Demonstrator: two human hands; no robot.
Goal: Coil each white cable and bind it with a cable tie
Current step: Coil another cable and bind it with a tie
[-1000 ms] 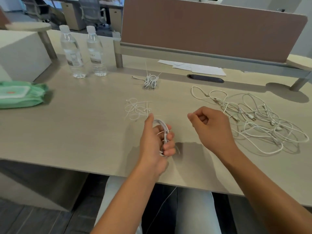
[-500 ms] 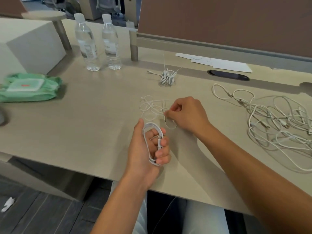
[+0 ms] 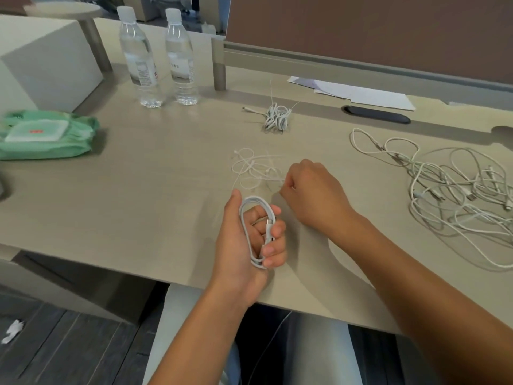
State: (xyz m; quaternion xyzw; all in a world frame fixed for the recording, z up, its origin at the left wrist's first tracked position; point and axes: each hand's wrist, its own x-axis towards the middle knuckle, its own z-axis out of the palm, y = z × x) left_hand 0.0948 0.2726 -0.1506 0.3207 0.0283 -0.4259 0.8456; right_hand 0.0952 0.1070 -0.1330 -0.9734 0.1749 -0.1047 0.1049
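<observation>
Beige counter — loose cable ties at centre, tangled white cables right. Left hand grips a coiled cable near the front edge. Right hand, fingers curled, pinches at the ties — whether it holds one, cannot tell.

Soft even light, faint shadows, warped edges.

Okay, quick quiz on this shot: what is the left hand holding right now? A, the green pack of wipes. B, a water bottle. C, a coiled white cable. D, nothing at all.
C: the left hand has its fingers curled round a coiled white cable, held just above the desk's near edge, while both water bottles and the green wipes pack sit untouched farther off.
</observation>
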